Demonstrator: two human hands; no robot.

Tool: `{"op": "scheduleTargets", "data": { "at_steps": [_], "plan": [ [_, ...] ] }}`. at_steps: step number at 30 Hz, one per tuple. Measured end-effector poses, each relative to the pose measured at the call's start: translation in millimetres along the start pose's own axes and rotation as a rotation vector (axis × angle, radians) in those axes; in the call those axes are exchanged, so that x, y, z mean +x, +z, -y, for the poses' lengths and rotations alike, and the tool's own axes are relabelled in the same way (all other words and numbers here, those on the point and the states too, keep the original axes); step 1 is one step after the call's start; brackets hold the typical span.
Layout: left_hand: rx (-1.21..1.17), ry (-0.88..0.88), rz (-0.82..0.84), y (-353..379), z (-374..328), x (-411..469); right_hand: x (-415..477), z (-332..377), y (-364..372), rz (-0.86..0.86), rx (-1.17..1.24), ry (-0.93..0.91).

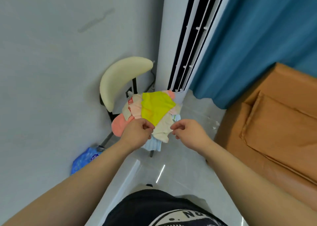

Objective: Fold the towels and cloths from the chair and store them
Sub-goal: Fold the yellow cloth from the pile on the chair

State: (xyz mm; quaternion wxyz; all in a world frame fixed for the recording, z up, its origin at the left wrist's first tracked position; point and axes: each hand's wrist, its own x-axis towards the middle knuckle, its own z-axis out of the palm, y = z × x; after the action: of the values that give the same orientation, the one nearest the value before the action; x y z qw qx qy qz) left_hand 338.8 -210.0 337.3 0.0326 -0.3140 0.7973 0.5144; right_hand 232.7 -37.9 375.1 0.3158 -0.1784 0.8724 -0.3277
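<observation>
Head view: the wall (51,71) stands close left of the chair (109,88), so there is no swing room there. Your left grip (137,133) is curled at the near edge of the pile (133,109), by the yellow cloth (156,105); you cannot tell if it pinches. The pile lies on the chair seat. It looks light and limp, so lift one cloth by two corners. Your right grip (187,131), curled and equally unclear, meets the cream towel (163,128). Right of the chair is open floor (188,165), then the sofa (274,123).

Brightness: room's looking bright and even, shadows staying soft.
Glare: white streaks are bouncing off the glossy floor (160,173).
Distortion: air conditioner (169,37) and curtain (257,45) are bowing toward the edges.
Sharpness: everything's coming out slightly soft.
</observation>
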Motion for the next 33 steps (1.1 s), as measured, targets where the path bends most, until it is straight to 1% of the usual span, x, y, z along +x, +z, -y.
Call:
{"op": "scheduleTargets", "data": {
  "at_steps": [3,8,11,15,18,23,27,30,33],
  "plan": [
    [0.028,-0.015,-0.046,4.7,-24.4,50.3,61.2,0.8,-27.2,0.023,0.001,-0.035],
    [0.006,-0.127,-0.137,30.2,-45.9,132.9,182.8,-11.8,-63.2,0.127,-0.063,-0.127],
    [-0.035,-0.224,-0.231,51.4,-56.8,178.0,260.6,-21.6,-85.2,0.247,-0.131,-0.182],
    [-0.185,-0.412,-0.410,86.2,-74.6,222.8,348.6,-16.8,-109.2,0.454,-0.283,-0.288],
    [-0.283,-0.530,-0.550,114.9,-97.5,237.5,387.4,-6.0,-124.5,0.573,-0.383,-0.354],
    [-0.339,-0.630,-0.674,152.8,-119.6,257.4,423.3,4.9,-127.5,0.674,-0.514,-0.441],
    [-0.327,-0.653,-0.754,188.5,-100.3,278.3,446.1,-20.0,-104.4,0.702,-0.620,-0.541],
    [-0.284,-0.648,-0.834,222.1,-58.4,302.8,468.5,-59.4,-72.5,0.699,-0.675,-0.661],
    [-0.242,-0.631,-0.952,254.2,-11.9,330.9,494.4,-101.3,-37.2,0.668,-0.691,-0.767]
  ]
}}
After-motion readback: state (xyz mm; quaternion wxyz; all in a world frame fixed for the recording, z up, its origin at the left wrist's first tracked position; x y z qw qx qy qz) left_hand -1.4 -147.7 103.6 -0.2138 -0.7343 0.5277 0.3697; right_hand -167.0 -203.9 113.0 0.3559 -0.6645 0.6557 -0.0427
